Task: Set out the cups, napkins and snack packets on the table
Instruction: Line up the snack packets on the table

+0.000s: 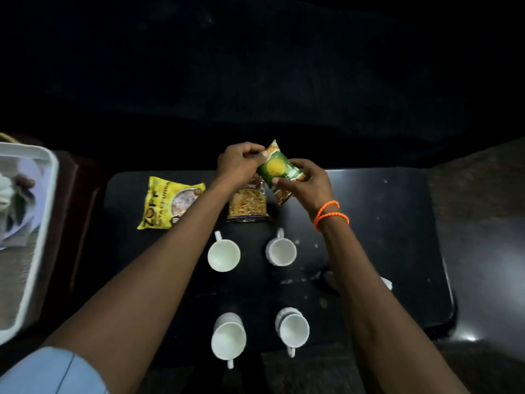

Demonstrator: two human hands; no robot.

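Observation:
Both my hands hold a green snack packet [279, 169] above the far edge of the black table [383, 223]. My left hand [240, 163] pinches its top corner and my right hand [305, 184] grips its lower half. A yellow packet [167, 201] lies flat at the far left. A clear packet of yellow snacks [247, 207] lies beside it, partly under my left wrist. Several white cups stand upright in two rows: two far ones [224, 255] [281, 251] and two near ones [228, 339] [293, 329]. A white scrap [387, 282] at the right may be a napkin.
A white tray [42, 223] with pale things inside, perhaps napkins, rests on a dark red surface left of the table. Grey floor or seating lies to the right [483, 251]. Everything beyond the table's far edge is dark.

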